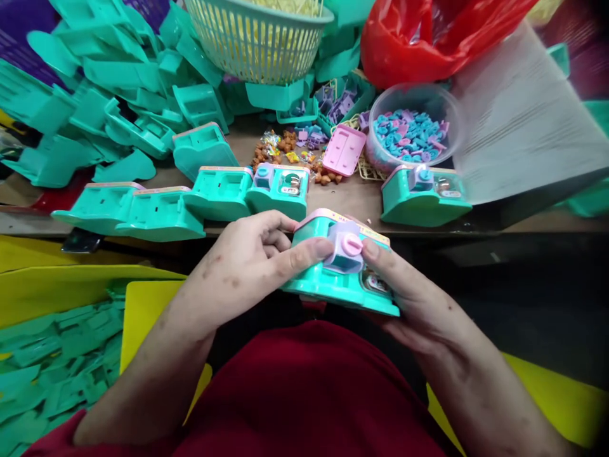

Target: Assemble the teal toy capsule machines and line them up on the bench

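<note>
Head view: teal toy housing [340,279] held above the lap, just short of the near table [361,203] edge, front face turned up. Left hand [252,254] wrapped round its left end, grip pressed together on the shell, thumb laid flat against the lilac knob block [345,249]. Right hand [404,292] cradling the right end from below, grip likewise pinched on the housing, one fingertip touching the pink knob on that block. Judged as seating the lilac piece into the housing: best done by pushing square with both thumbs, keeping the shell level, not twisting, so the clips meet evenly; a tilted press could likely jam one corner. Beyond the housing, on the table: a row of teal shells [162,212] to the far left, touching one another; one fitted unit [278,190] straight behind; another fitted unit [423,195] behind and to the right. Further behind the housing, a clear bowl [451,108] of small blue and pink parts, a pink panel [343,150], a mesh basket [257,38], a red bag [428,32]. Open room: a bare strip of table between the two fitted units, directly behind the housing; little room left of it. Table edge near the knuckles, so lifting clear before reaching forward seems wise. Below and left of the housing, yellow bins [57,292] with flat teal parts.
</note>
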`<state>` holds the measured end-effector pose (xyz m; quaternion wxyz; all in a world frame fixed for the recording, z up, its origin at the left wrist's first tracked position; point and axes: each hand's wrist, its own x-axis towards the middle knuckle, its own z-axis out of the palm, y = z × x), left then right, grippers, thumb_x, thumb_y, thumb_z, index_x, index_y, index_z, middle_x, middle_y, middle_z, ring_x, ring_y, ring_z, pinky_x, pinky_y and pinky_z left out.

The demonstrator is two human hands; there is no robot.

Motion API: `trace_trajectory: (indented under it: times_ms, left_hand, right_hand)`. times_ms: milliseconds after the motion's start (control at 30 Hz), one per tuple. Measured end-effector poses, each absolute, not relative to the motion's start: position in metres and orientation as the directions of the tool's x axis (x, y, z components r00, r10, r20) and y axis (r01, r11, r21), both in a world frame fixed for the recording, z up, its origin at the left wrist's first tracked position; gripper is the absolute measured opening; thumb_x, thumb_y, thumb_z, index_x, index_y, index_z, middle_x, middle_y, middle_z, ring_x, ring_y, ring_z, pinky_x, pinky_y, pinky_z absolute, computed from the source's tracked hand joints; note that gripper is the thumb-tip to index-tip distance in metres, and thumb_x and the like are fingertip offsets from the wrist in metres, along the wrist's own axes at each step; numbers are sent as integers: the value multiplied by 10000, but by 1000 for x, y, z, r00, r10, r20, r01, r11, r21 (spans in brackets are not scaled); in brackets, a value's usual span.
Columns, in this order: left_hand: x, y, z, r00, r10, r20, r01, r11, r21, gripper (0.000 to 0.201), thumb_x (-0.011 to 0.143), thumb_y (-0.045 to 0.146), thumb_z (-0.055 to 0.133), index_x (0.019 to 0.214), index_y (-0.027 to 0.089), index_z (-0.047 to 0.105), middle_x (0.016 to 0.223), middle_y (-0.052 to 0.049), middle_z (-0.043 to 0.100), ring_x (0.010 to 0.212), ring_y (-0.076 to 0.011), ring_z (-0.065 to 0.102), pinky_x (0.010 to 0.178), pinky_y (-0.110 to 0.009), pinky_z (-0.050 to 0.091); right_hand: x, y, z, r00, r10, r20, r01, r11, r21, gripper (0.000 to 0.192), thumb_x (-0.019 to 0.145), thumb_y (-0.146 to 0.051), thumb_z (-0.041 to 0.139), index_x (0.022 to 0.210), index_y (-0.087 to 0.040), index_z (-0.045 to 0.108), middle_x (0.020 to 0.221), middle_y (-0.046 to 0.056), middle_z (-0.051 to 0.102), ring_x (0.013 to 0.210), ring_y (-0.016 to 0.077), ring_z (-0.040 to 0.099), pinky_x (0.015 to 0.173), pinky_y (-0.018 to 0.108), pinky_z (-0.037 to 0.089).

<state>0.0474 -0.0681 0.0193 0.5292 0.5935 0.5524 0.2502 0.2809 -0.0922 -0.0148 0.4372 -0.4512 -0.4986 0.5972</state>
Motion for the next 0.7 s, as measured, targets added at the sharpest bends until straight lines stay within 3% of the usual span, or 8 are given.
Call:
trace_trajectory:
  times_ms: [100,167,267,400,533,700]
  left_hand:
    - [48,-69,21,277,912,-303,379,187,906,686,860,704,854,1299,190,738,869,-25,731,713,-177,651,557,-243,493]
    - [49,-70,20,295,901,-318,362,202,910,705,865,709,844,1332,198,714,927,-28,727,728,-172,642,571,-244,500]
    - [53,-72,19,321,891,-321,342,208,917,726,879,715,825,1390,220,681,1104,-56,751,847,-202,697,671,-278,573]
    - [57,-72,15,318,886,-337,329,230,916,699,861,657,872,1395,251,673,1244,-64,762,1019,-259,745,792,-326,629]
    - [59,-71,13,304,887,-348,336,242,910,671,870,701,841,1334,239,698,1143,-58,778,1014,-269,748,787,-334,619]
    - [60,-70,12,226,915,-334,344,245,906,858,784,735,890,1427,241,608,1002,-39,768,892,-252,752,742,-329,596]
  right_hand:
    - [280,-94,-7,-286,861,-421,-319,-499,-805,1108,884,-586,877,1767,-273,286,1490,152,736,1158,356,820,998,544,696]
    - [280,-95,-1,-271,815,-513,-366,-580,-728,1218,815,-531,958,1777,-324,241,1517,131,719,1239,362,788,1047,535,670]
    - [280,-95,5,-218,808,-548,-327,-589,-739,1309,743,-473,1026,1777,-379,230,1457,101,749,1259,364,773,1082,538,632]
    - [285,-93,3,-214,830,-515,-232,-556,-798,1464,690,-474,1063,1795,-409,105,1359,80,787,1203,337,790,1096,542,606]
    - [286,-92,-2,-260,822,-507,-241,-564,-790,1548,700,-426,1063,1795,-415,-31,1358,67,789,1224,315,786,1117,527,594]
    - [280,-93,-2,-265,806,-530,-330,-592,-735,1389,784,-367,990,1807,-383,51,1417,84,770,1279,329,766,1143,535,578]
